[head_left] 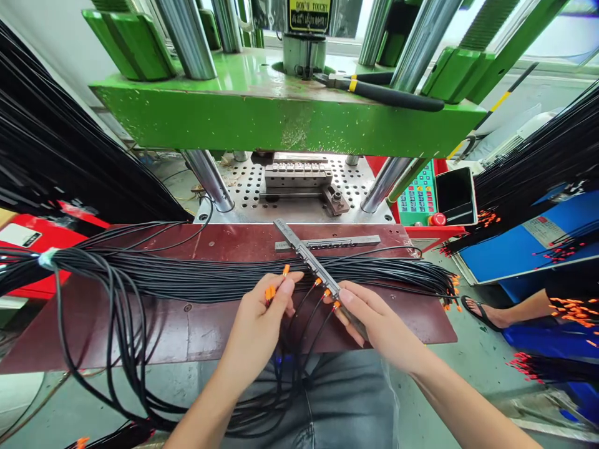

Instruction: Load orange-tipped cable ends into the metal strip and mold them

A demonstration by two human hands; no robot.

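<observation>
My left hand (264, 312) is closed in a pinch on black cables whose orange-tipped ends (270, 293) stick out between the fingers. My right hand (367, 312) grips the lower end of a long metal mold bar (304, 252), held tilted above the board. Several orange cable ends (327, 293) sit in slots along the bar's lower half, their cables hanging down toward my lap. Behind it, a second metal bar (360, 241) lies flat on the dark red board (210, 330). A thick bundle of black cables (187, 277) stretches across the board beneath my hands.
A green press (234, 118) stands ahead, with a metal mold block (297, 178) on its perforated plate. Black-handled pliers (393, 95) rest on the press. A control panel with a red button (437, 219) is at right. Cables hang on both sides; another person's foot (489, 313) shows at right.
</observation>
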